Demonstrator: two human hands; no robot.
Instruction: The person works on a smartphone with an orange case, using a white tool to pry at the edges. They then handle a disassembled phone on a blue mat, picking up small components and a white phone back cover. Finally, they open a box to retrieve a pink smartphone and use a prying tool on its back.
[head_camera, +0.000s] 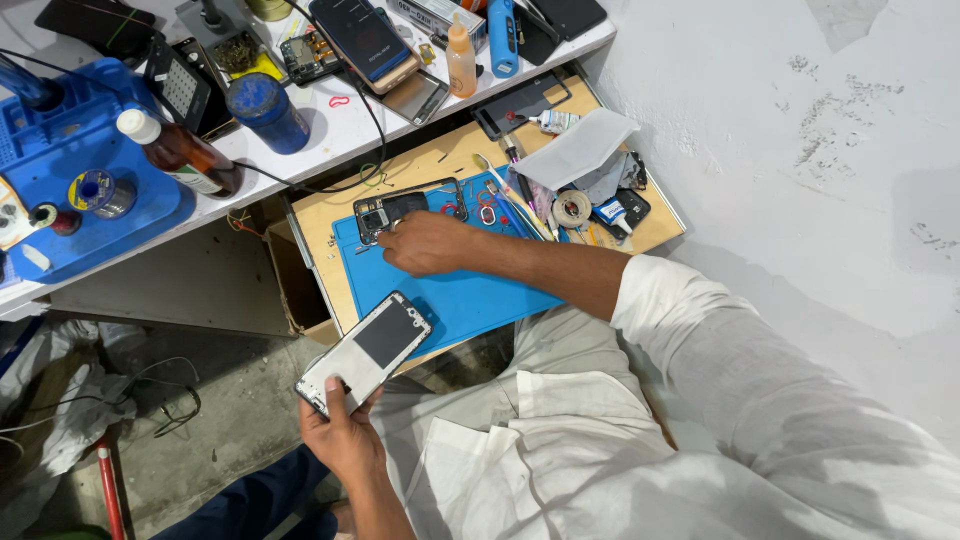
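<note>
Gripping a flat grey-backed phone panel (365, 352) in the left hand (343, 432), pinched the opened black phone chassis (383, 212) with the right hand (428, 243) over the blue rubber mat (470, 300).

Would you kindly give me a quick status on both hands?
Left hand holds grey phone frame. Right hand on opened black phone, atop blue mat. Loose tools beside it.

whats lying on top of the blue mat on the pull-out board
On the blue mat lie an opened phone body, tweezers and small tools. The right hand rests there, hiding whatever lies beneath it. The left hand holds a phone frame off the mat.
</note>
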